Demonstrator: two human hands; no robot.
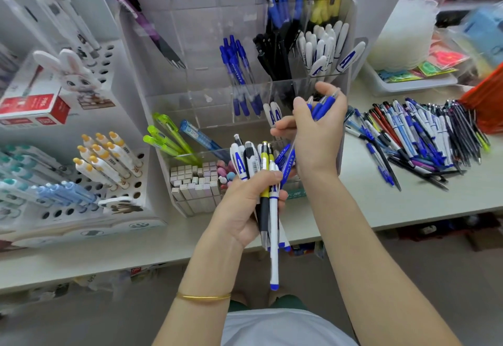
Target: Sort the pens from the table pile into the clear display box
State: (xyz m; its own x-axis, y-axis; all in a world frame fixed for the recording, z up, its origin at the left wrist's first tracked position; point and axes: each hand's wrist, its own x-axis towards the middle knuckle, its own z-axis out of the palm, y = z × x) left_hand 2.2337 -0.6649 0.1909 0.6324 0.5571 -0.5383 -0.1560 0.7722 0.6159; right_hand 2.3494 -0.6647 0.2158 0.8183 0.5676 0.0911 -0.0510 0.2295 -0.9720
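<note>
gripping blue pens (319,107), aimed at 1 o'clock, in right hand (315,133) nearest clear display box (190,32) at 12; clutching mixed bundle (273,236) in left hand (245,204).

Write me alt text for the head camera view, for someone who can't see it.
A person's left hand grips a mixed bundle of pens while the right hand holds a few blue pens in front of the clear display box, partly filled with blue, black and white pens. A loose pile of pens lies on the table to the right.
</note>
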